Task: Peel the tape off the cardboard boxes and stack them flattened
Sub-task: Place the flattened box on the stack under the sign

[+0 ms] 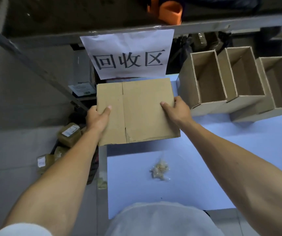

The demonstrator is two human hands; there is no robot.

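Cardboard fills our grip: we hold the flattened box [137,111] level between both hands, over the far left corner of the pale blue table [205,167], just below the paper sign [128,53]. Our left hand [98,117] pinches its left edge, thumb on top; our right hand [176,109] pinches the right edge likewise. Its long axis runs left to right, so both hands sit equally near. We judge the set-down spot lies straight ahead and down. Right of it, three open boxes [230,82] stand side by side, visibly empty. A crumpled tape wad [159,170] lies on the table nearer us.
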